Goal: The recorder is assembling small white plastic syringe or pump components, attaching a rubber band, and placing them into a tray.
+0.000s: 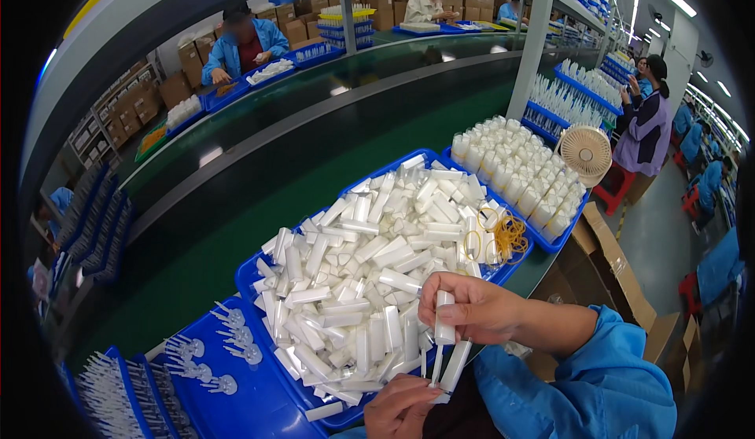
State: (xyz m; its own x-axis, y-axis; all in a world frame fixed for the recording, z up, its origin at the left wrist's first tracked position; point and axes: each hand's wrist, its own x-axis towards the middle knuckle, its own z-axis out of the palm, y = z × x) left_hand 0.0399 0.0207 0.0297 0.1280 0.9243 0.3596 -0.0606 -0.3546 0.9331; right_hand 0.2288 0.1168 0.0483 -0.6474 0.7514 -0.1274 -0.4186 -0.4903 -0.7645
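Note:
My right hand [476, 307] pinches a small white rectangular piece [445, 317] between thumb and fingers, upright over the near right side of the pile. Below it, my left hand [399, 409] closes round the lower end of a white pronged piece [437, 364], whose thin stems point up toward the right hand's piece. A second white block [456, 367] stands on this pronged piece, beside the stems. My left fingers partly hide its base. Beyond both hands lies a heap of similar white pieces [358, 286], some with shiny clear film, filling a blue tray [245, 278].
Yellow rubber bands [507, 238] lie on the heap's right end. Behind stand a tray of bundled white pieces [519, 168] and a beige fan [586, 154]. At left, a blue tray [252, 404] holds clear-based pronged parts [236, 330]. A green conveyor [197, 258] runs behind; co-workers sit across it.

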